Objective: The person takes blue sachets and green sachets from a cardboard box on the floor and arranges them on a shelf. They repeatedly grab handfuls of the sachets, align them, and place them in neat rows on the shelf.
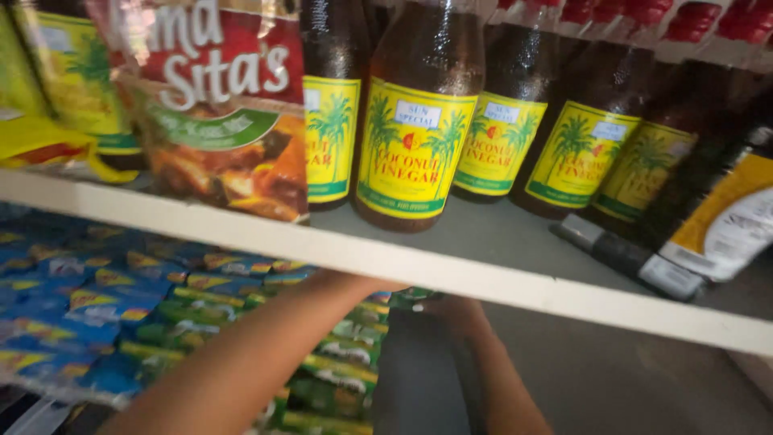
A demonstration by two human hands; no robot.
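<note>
Both hands reaching under the white shelf (pixel 451 278), apparently at green sachets (pixel 346 354), grip hidden, cannot tell

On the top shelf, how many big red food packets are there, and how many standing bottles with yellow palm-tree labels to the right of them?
Red plastic food packet: 1
Standing dark glass bottles with yellow palm-tree labels: 5
Total: 6
</note>
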